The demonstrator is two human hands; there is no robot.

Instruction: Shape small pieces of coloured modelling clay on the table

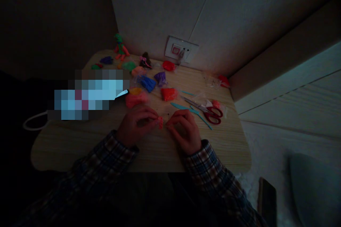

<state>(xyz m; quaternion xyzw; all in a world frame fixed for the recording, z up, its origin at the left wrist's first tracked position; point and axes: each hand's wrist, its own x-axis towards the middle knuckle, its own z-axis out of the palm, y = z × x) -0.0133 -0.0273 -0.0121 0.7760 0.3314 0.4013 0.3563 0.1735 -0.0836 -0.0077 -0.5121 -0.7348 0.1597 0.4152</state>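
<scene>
My left hand (135, 126) pinches a small pinkish-red strip of modelling clay (160, 123) with a bumpy edge between thumb and forefinger. Just right of the strip, my right hand (187, 129) is closed in a pinch, its fingertips apart from the clay; whatever they hold is too small and dark to make out. Beyond the left hand lies a pink bag of clay (135, 100), and an orange-red packet (168, 94) sits beyond the gap between the hands. Red-handled scissors (213, 114) and a light-blue plastic knife (183, 108) rest beside the right hand.
Blue (147, 83) and purple clay packets (160, 78) lie mid-table. A green and orange clay figure (120, 48) stands at the back left. A lit, blurred-out screen (87, 99) occupies the left side. A wall socket (181, 50) is behind the table (213, 152).
</scene>
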